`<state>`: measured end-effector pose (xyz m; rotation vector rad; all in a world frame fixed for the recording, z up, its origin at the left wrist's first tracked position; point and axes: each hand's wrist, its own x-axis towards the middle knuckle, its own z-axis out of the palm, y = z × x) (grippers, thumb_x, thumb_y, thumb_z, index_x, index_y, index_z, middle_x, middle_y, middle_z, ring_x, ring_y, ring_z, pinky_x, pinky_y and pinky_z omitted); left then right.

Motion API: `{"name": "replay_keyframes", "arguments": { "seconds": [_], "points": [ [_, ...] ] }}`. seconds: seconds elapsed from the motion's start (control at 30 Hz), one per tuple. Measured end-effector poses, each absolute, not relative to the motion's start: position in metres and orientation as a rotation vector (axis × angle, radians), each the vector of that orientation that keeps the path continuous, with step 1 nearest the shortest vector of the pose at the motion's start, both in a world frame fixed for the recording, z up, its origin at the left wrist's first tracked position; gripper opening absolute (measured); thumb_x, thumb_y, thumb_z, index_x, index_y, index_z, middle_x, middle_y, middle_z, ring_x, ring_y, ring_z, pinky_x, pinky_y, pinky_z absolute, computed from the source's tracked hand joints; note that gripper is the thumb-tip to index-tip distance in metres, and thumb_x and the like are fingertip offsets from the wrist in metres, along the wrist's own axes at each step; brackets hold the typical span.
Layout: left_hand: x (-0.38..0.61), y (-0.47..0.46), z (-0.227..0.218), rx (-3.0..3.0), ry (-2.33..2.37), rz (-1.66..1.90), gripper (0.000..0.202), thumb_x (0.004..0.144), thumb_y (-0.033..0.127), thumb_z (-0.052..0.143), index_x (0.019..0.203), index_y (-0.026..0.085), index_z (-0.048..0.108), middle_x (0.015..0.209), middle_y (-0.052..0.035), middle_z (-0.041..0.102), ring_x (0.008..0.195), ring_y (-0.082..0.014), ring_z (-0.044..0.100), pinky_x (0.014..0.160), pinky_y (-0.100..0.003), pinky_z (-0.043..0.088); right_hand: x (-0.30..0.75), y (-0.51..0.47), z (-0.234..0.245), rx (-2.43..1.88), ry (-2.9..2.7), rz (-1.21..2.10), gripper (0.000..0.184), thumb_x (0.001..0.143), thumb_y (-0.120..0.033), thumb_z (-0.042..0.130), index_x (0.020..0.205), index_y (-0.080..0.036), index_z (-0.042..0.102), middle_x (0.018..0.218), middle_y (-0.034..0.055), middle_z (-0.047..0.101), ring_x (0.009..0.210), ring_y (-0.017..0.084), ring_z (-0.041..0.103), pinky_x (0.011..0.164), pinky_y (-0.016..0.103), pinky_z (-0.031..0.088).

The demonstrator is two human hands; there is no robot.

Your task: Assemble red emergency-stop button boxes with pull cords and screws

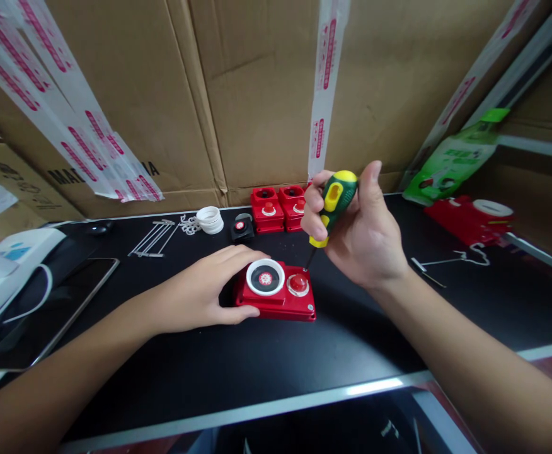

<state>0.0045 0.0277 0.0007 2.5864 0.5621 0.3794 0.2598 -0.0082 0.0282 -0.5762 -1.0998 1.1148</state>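
Note:
A red box-shaped unit (278, 304) with a white-ringed round dial and a red button lies on the black table (266, 372). My left hand (207, 290) grips its left side, fingers curled over the top edge and thumb along the front. My right hand (356, 224) is closed on a green and yellow screwdriver (333, 205), held tilted, with its tip down at the unit's far right corner beside the red button.
More red units (278, 208) stand at the back by the cardboard wall, with white rings (210, 219), a small black part (242, 228) and metal pins (153, 238). A phone (51, 309) lies left. Another red piece (467, 219) and wire hooks (446, 261) lie right.

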Motion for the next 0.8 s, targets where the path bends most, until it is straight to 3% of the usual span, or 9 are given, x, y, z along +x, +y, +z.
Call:
{"name": "replay_keyframes", "arguments": {
  "seconds": [0.17,0.5,0.63,0.8],
  "points": [
    [0.0046,0.0279,0.001,2.583,0.55,0.381,0.063,0.095,0.04,0.08,0.149,0.027,0.049,0.145,-0.0082,0.062,0.132,-0.0279,0.061,0.114,-0.041,0.05,0.2594,-0.011,0.0277,-0.577,-1.087,1.107,0.049,0.083,-0.071,0.081,0.09,-0.025,0.067,0.087,-0.0016,0.06,0.057,0.009,0.051,0.052,0.027,0.044],
    [0.0058,0.026,0.0041,2.591,0.552,0.385,0.062,0.095,0.039,0.08,0.148,0.026,0.049,0.143,-0.0064,0.063,0.129,-0.0259,0.062,0.112,-0.037,0.05,0.2594,-0.009,0.0269,-0.521,-1.162,1.184,0.061,0.094,-0.081,0.057,0.092,-0.022,0.072,0.069,-0.003,0.052,0.051,0.01,0.047,0.052,0.029,0.045],
    [0.0057,0.0262,0.0024,2.596,0.563,0.374,0.063,0.095,0.038,0.08,0.149,0.027,0.049,0.145,-0.0061,0.062,0.131,-0.0257,0.061,0.114,-0.036,0.048,0.2582,-0.0092,0.0279,-0.524,-1.155,1.149,0.058,0.092,-0.081,0.061,0.096,-0.024,0.07,0.071,-0.0037,0.051,0.05,0.01,0.045,0.05,0.03,0.043],
    [0.0052,0.0266,0.0016,2.593,0.567,0.365,0.064,0.095,0.037,0.08,0.15,0.027,0.048,0.146,-0.0054,0.062,0.132,-0.0247,0.06,0.115,-0.035,0.047,0.2587,-0.0099,0.0282,-0.525,-1.181,1.14,0.051,0.092,-0.074,0.068,0.081,-0.025,0.061,0.075,-0.003,0.052,0.053,0.01,0.045,0.053,0.03,0.043]
  ]
}}
